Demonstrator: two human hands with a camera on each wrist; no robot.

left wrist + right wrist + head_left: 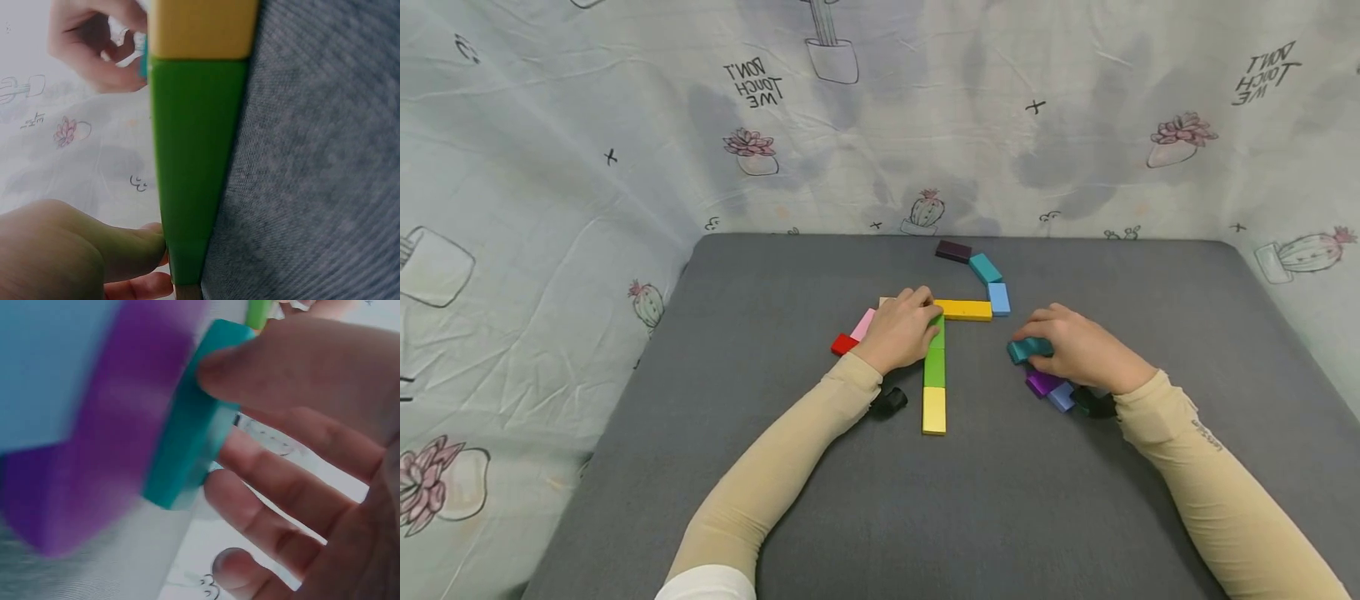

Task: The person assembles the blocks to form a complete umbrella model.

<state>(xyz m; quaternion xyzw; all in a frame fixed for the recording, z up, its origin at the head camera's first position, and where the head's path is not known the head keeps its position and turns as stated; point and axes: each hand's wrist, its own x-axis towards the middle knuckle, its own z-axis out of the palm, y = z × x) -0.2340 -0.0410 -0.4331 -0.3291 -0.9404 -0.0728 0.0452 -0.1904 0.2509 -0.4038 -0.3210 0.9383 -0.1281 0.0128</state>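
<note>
Grey worktop (970, 517): right hand (1078, 346) pinches teal block (1024, 351) near purple block (1042, 383); left hand (901, 329) touches green blocks (935, 367), grip unclear. Slack pinch could drop the teal block; left-hand pressure could skew the green blocks.

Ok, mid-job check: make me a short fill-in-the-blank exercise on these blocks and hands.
The person's ____ hand grips the rectangular teal block.
In the head view, the rectangular red block lies to the ____ of the rectangular yellow block.
The yellow block's far end touches a rectangular block coloured ____.

Missing words: right; left; green.
</note>
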